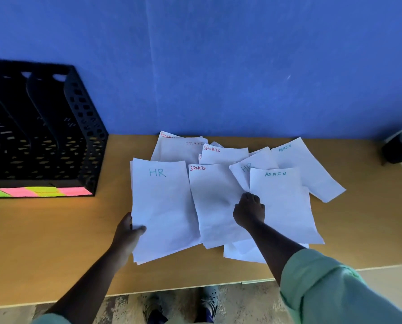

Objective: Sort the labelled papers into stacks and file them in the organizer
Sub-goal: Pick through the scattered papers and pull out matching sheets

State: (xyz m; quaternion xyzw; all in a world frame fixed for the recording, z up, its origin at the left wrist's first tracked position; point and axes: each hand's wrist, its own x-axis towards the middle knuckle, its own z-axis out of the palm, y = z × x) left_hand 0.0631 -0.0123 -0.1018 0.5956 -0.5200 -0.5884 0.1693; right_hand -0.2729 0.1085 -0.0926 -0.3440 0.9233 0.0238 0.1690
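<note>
White labelled sheets lie spread over the wooden desk (55,249). My left hand (127,232) grips the lower left edge of a thin HR stack (162,206). My right hand (249,210) rests with curled fingers at the left edge of an ADMIN sheet (286,206), beside a SPORTS sheet (216,202); whether it pinches the paper is unclear. Partly covered behind it lies a second HR sheet (253,168). Farther back lie another SPORTS sheet (225,155), another ADMIN sheet (307,164) and a FINANCE sheet (169,146). The black mesh organizer (85,127) stands at the left.
Pink and green sticky notes (43,191) line the organizer's front base. A blue partition wall (218,66) closes the desk's back. A black object (400,148) sits at the far right edge. My feet (179,305) show below the desk's front edge.
</note>
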